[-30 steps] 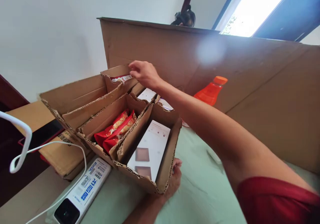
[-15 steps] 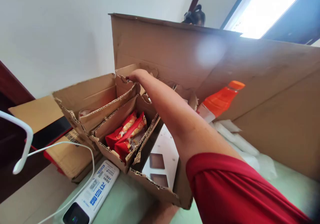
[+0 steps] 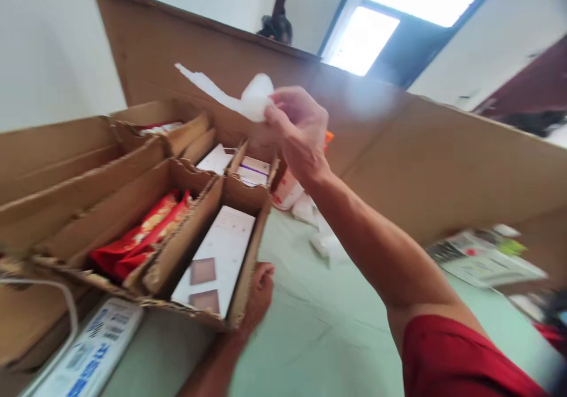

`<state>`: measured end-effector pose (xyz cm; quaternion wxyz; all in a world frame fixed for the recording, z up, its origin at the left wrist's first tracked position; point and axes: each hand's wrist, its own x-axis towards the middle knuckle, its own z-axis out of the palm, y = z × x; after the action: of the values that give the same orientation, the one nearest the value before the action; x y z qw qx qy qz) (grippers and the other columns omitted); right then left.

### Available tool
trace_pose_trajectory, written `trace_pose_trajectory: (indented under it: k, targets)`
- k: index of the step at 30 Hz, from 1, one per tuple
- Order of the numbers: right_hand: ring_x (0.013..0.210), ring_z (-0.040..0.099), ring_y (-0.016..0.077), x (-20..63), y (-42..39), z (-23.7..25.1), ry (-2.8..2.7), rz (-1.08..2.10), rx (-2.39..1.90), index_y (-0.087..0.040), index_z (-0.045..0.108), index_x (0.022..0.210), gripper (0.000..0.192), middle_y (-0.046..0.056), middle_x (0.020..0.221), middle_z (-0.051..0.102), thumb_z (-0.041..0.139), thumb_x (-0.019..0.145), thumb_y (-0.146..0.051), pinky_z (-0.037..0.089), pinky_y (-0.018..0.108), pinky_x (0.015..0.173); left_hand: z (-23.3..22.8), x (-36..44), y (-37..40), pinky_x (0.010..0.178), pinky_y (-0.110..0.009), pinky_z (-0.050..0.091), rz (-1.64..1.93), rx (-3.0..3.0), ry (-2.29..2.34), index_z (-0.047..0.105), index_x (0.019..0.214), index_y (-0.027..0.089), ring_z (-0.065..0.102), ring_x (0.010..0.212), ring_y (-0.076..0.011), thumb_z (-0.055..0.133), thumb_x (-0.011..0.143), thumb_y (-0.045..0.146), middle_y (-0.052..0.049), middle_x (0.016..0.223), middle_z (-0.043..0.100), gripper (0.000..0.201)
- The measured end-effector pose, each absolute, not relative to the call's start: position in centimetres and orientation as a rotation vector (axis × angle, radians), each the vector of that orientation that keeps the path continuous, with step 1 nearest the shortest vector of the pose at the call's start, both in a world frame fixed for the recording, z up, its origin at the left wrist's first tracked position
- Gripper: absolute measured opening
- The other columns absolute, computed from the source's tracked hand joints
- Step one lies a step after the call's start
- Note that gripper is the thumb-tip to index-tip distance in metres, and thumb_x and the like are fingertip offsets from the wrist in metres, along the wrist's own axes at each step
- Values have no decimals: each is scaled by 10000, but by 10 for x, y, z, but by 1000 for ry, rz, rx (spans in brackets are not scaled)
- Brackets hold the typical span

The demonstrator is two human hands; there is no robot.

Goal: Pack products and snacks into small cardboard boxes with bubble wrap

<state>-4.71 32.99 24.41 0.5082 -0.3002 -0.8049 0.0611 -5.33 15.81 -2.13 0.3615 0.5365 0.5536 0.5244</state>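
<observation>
Up in the head view, the right hand [image 3: 297, 126] is lifted above the back of the cardboard tray [image 3: 133, 220], its fingers pinched shut on a crumpled white plastic bag [image 3: 248, 98]. The bag is held by one bunched end, so the loose part trails out to the left in the air, clear of the tray and touching nothing else. It looks light and limp, which is probably why a fingertip pinch is enough to carry it.

Lower down, the left hand [image 3: 259, 293] sits against the near right corner of the tray, fingers curled around the cardboard wall. That grip seems meant to steady the tray on the pale green table [image 3: 336, 326] while the other arm works above it.

The tray is split by cardboard dividers into long slots. One slot holds red snack packets [image 3: 142, 231] lying on their sides; the slot just beside it, on the right, holds a white box [image 3: 217, 258] with two brown squares on its face, lying flat and filling the slot. More white boxes [image 3: 234, 163] sit in the smaller slots at the back.

A tall cardboard sheet [image 3: 398, 166] stands behind the tray like a screen. A white power strip [image 3: 88, 355] lies on the table just in front of the tray. Some printed papers [image 3: 482, 255] lie far to the right, blurred.
</observation>
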Motion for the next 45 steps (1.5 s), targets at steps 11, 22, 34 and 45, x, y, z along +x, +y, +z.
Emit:
trace_pose_trajectory:
  k: [11,22,34,45]
  targets:
    - [787,712,199,231,291,137,-1804,5,-1693,-205,759,892,181,40,851,777,602,809,-238,548,355,821,-11,-67,148,810,-324,561,1168,1406,1434,744,982,190,718,873,-224,525,849,367,-76,987,781,312]
    - [1188,623,264,229,204,60,-2443,56,-1771,-236,645,1332,469,89,1345,671,684,869,-302,456,389,997,-22,-71,145,787,-302,546,1090,1379,1477,731,1066,196,718,911,-221,549,874,432,-72,1075,767,355]
    - [1210,575,317,259,249,49,-2155,-165,-2081,-176,668,1277,363,138,1336,660,489,975,-267,357,444,1015,-23,-71,146,761,-295,556,1083,1384,1480,744,1062,211,723,905,-220,554,869,431,-68,1074,775,349]
    - [1269,589,314,262,236,52,-2161,-142,-2031,-165,638,1334,424,158,1411,622,528,940,-278,440,449,1027,-15,-68,147,756,-294,566,1166,1424,1447,753,1009,186,725,851,-211,552,855,391,-75,997,785,326]
